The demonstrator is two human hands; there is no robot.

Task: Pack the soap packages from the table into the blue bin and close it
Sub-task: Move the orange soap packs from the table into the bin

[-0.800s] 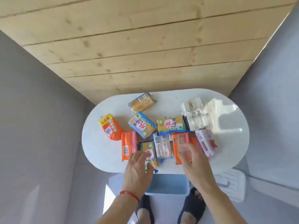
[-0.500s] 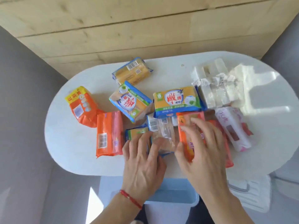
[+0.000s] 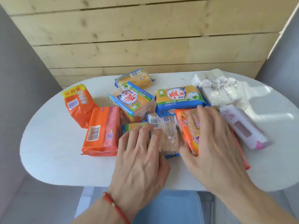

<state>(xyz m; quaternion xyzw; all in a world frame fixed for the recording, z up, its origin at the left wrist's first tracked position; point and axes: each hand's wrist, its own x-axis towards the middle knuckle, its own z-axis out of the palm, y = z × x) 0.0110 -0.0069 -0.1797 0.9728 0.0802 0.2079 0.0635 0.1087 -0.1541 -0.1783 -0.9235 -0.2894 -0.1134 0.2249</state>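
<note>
Around both hands [image 3: 140, 152]: soap packages [image 3: 102, 131] crowding white table [image 3: 53, 159].

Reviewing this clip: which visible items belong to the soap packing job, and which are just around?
Job items:
soap packages
blue bin
left hand
right hand

Just around:
white table
wood plank wall
red wrist string
</note>
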